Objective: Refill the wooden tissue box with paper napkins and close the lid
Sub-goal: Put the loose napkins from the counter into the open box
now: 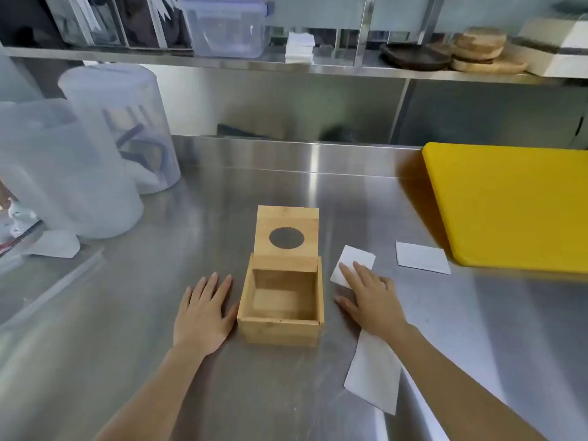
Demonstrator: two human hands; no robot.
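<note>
1 open box (pixel 281 308), 2 napkins (pixel 374 370) (pixel 422 258), 2 flat hands (pixel 202 310) (pixel 370 297)

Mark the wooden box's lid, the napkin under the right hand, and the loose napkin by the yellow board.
lid (pixel 286 224): head view, wood above its round hole.
long napkin (pixel 374 374): head view, its near half, behind the wrist.
loose napkin (pixel 421 257): head view, its middle.

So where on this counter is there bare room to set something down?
Bare steel lies behind the wooden tissue box, between the plastic containers and the yellow cutting board, and in front of the box between the forearms. Crowded: right of the box, under the right hand, napkins; far left, containers.
</note>
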